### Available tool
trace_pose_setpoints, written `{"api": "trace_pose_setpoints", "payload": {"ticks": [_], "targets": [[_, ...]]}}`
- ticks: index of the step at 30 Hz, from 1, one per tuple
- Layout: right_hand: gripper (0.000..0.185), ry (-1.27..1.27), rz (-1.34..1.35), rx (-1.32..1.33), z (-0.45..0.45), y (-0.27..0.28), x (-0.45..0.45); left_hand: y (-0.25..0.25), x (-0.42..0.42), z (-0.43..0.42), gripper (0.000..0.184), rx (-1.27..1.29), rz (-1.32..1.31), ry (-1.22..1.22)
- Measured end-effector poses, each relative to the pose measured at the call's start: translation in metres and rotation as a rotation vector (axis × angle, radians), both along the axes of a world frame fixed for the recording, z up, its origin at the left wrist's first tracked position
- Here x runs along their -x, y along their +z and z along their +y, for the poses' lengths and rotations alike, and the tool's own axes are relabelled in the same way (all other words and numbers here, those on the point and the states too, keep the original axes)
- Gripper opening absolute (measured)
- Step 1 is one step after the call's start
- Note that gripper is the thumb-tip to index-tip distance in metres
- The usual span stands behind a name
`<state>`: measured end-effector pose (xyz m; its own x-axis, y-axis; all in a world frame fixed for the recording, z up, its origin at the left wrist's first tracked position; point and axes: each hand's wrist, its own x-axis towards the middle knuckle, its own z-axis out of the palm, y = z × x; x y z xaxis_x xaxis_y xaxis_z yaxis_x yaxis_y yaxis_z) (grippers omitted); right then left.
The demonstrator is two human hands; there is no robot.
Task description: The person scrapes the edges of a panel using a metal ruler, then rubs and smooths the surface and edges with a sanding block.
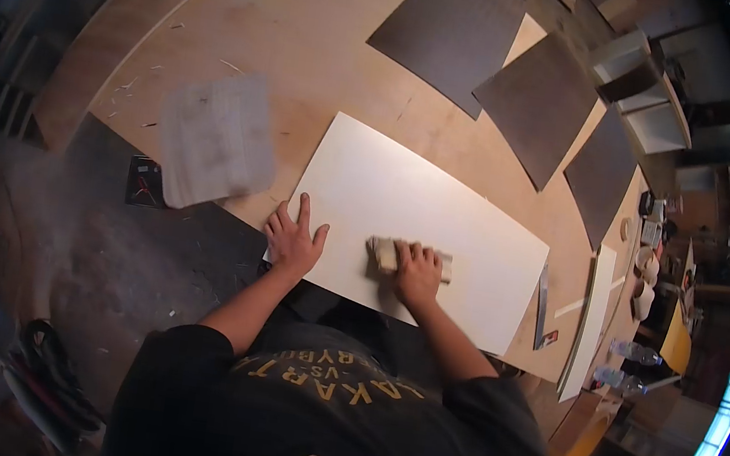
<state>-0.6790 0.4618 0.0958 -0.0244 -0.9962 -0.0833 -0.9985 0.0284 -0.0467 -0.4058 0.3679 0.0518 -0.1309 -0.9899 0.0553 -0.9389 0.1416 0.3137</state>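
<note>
A white rectangular panel (pixel 416 193) lies flat on the wooden worktable in front of me, its near edge by my body. Toward the panel's left end, my left hand (pixel 292 239) rests with its fingers spread over the surface. My right hand (pixel 419 275) is closed over a beige pad (pixel 383 255), perhaps a folded cloth, and presses it on the panel right of centre. The pad is slightly blurred and partly covered by my fingers, so its exact kind is unclear.
Three dark sheets (pixel 537 108) lie across the far right of the worktable (pixel 316 37). A greyish-white plastic piece (pixel 218 139) sits at the left. Right of the panel are a metal strip (pixel 542 307), a long white strip (pixel 591 318) and clear plastic bottles (pixel 634 352).
</note>
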Motion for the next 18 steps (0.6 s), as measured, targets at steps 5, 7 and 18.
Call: {"api": "trace_pose_setpoints", "payload": {"ticks": [5,7,18], "targets": [[0.053,-0.104,0.037,0.003,-0.096,0.002,0.006,-0.002,0.0,-0.003,0.086,-0.022,-0.015,-0.007],[0.051,-0.125,0.058,0.041,-0.134,0.001,0.012,-0.007,0.0,-0.002,0.086,-0.01,-0.008,0.0],[0.055,-0.232,0.032,-0.019,-0.22,0.016,0.018,0.002,-0.02,0.009,0.089,-0.082,0.213,0.116]]}}
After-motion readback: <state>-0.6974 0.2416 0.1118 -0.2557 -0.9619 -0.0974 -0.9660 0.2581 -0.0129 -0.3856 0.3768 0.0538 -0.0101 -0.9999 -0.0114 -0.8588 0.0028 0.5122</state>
